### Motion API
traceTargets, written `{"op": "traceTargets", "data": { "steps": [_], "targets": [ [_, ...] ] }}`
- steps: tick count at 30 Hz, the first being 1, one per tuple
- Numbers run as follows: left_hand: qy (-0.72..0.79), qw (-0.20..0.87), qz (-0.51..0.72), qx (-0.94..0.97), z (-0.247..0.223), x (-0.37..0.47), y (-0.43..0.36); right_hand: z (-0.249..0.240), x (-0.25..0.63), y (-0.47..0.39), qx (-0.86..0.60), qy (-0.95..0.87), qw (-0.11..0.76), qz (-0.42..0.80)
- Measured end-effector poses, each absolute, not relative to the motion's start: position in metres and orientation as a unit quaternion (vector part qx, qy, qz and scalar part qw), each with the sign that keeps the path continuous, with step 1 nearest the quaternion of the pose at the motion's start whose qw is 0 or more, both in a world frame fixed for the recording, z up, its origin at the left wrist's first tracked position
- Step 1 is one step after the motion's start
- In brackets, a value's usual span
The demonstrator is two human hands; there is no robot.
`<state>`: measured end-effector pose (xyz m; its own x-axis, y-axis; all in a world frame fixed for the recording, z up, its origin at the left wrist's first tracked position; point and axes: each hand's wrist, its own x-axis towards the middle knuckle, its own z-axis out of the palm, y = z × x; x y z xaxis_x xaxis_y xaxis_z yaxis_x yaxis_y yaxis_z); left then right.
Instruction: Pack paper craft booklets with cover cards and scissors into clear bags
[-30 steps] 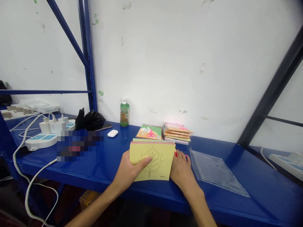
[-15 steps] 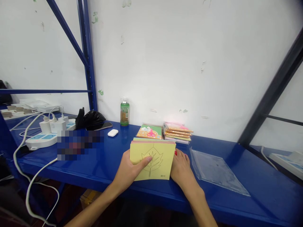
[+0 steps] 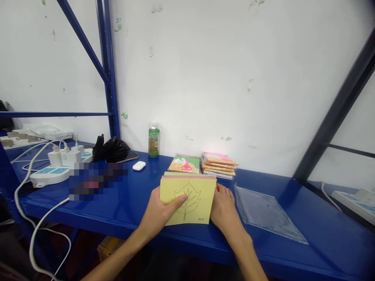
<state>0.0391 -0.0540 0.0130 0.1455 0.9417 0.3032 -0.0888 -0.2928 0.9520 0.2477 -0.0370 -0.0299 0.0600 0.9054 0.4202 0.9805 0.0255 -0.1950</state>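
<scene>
My left hand [image 3: 160,210] is closed around the left side of a stack of craft paper sheets [image 3: 195,214], its thumb lying across the front. The top sheet is yellow with a printed leaf outline; pink and other coloured edges show along the top. The stack is tilted up towards me near the table's front edge. Against its right edge is my right hand [image 3: 224,205], back up, with the fingers curled together and one red nail showing. Part of that hand is hidden behind the paper, and I cannot see what its fingers hold.
Behind the stack lie a green-and-orange picture packet [image 3: 185,164] and a pile of wrapped paper packs [image 3: 219,166]. A clear plastic sleeve [image 3: 271,212] lies right. A bottle [image 3: 154,140], white earbud case [image 3: 139,166], phone [image 3: 121,157] and power strip [image 3: 52,175] are left on the blue table [image 3: 117,210].
The view has shifted very slightly. Both hands and the paper stack stay in nearly the same place, with the left hand's grip unchanged.
</scene>
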Motion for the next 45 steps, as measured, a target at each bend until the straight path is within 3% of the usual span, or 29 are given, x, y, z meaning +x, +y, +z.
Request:
{"op": "traceTargets", "data": {
  "steps": [31, 39, 45],
  "targets": [
    [0.366, 0.468, 0.562, 0.576, 0.014, 0.043, -0.058, -0.016, 0.247, -0.038, -0.649, -0.704, 0.283, -0.057],
    [0.366, 0.464, 0.551, 0.589, 0.014, 0.041, -0.056, -0.004, 0.244, -0.043, -0.638, -0.692, 0.337, 0.004],
    [0.371, 0.465, 0.557, 0.579, 0.014, 0.043, -0.057, -0.001, 0.244, -0.041, -0.615, -0.658, 0.434, 0.023]
  ]
}}
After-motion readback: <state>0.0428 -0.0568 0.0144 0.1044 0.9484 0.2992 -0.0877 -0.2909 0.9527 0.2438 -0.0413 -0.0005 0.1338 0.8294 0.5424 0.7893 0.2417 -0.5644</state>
